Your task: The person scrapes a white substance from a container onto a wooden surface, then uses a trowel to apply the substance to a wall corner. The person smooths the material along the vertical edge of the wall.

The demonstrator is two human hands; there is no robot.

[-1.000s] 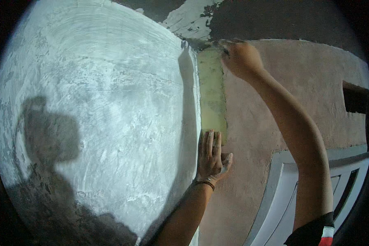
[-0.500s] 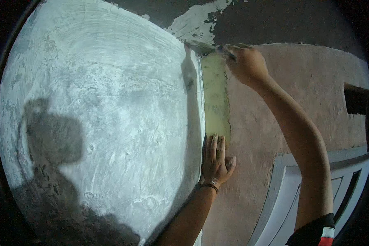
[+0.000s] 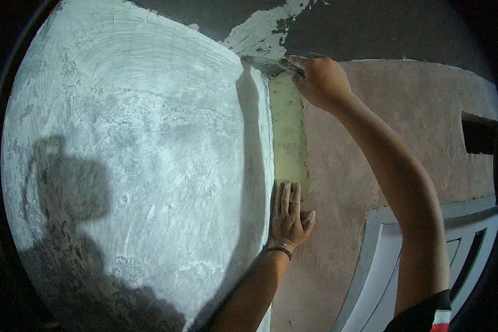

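My right hand [image 3: 323, 83] is raised to the top of the wall corner, its fingers closed round the handle of a putty knife [image 3: 264, 65]. The flat, smeared blade points left into the corner just under the ceiling. Below it runs a narrow yellow-green strip [image 3: 289, 130] beside the white-coated wall [image 3: 166, 122]. My left hand [image 3: 289, 218] lies flat on the strip's lower part, fingers pointing up and thumb out to the right. Grey-white smears mark its fingers and wrist. Whether the strip is a loose board or a wall surface, I cannot tell.
A patch of whitish filler [image 3: 265, 33] spreads over the dark ceiling [image 3: 371, 33]. On the right stand a pinkish-brown wall [image 3: 337, 166], a dark rectangular opening [image 3: 477, 134] and a pale framed door or window [image 3: 382, 249]. My shadow falls across the white wall.
My right hand has moved slightly left with the putty knife, its blade now further into the corner. My left hand stays pressed on the strip. The whole view has shifted a little.
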